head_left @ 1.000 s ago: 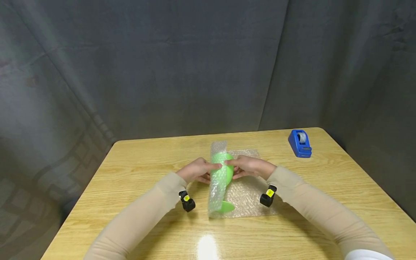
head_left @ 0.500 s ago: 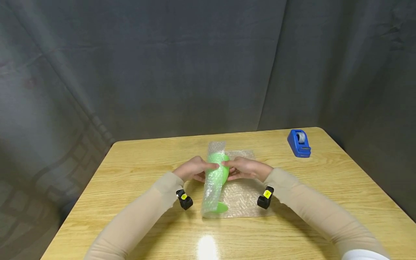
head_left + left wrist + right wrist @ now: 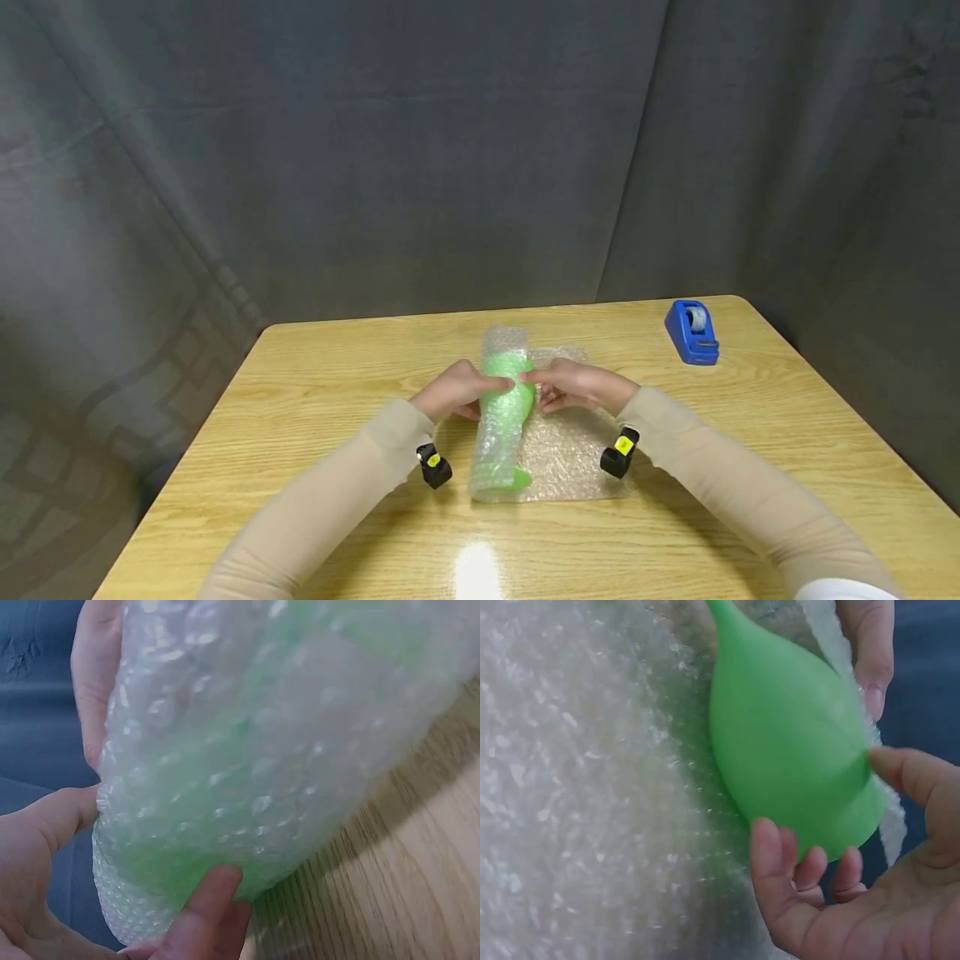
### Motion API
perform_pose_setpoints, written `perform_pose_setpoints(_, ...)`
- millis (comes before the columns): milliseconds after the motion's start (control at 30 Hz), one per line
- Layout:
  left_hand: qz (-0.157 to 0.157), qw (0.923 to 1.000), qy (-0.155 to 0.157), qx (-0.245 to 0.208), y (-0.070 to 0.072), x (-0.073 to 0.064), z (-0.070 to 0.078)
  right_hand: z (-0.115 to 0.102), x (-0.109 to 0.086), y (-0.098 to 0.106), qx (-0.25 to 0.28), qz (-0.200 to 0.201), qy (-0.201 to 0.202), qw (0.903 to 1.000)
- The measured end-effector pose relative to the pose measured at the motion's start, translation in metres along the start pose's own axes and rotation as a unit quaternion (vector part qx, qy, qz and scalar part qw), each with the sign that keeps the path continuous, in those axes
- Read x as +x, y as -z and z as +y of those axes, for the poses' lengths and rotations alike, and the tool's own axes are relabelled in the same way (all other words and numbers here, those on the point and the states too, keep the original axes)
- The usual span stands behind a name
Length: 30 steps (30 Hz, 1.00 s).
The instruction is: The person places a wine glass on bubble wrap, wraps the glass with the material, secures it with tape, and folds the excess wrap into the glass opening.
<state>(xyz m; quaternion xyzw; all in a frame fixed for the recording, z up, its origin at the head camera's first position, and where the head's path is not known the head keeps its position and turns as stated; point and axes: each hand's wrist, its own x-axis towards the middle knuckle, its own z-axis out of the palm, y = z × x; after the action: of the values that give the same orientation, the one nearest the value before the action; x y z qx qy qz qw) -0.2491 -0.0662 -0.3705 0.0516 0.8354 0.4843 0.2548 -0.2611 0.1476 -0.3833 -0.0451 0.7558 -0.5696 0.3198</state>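
A light green goblet lies on its side, its bowl toward the far side of the table and its round foot toward me. Bubble wrap is folded over its left side, and the rest of the sheet lies flat to the right. My left hand grips the wrapped bowl from the left, thumb on top and fingers low against the wrap. From the right, my right hand holds the bowl near its rim, thumb above and fingers curled beneath. In the right wrist view the bowl's right side is uncovered; the wrap hides much of the stem.
A blue tape dispenser with a roll of clear tape stands at the table's back right. The wooden table ends at a dark grey curtain behind.
The goblet first shifted slightly left, then a little back right. The wrap now covers more of the bowl and foot, so less bare green shows. Both hands stay on it.
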Motion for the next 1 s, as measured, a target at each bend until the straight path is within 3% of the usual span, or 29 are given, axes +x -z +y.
perform_pose_setpoints(200,0.023,0.9993,-0.016,0.027,-0.006,-0.003,0.005,-0.006,-0.004,0.000,-0.022,0.026,0.076,0.9965)
perform_pose_setpoints(400,0.030,0.9987,-0.033,0.026,-0.009,-0.002,0.005,-0.010,-0.006,-0.007,-0.070,0.059,0.136,0.9864)
perform_pose_setpoints(733,0.018,0.9989,-0.040,0.017,-0.010,-0.003,0.005,-0.012,-0.005,-0.014,-0.011,0.089,0.045,0.9949)
perform_pose_setpoints(1000,0.019,0.9987,-0.041,0.024,-0.009,-0.002,0.005,-0.012,-0.005,-0.014,-0.022,0.081,0.051,0.9951)
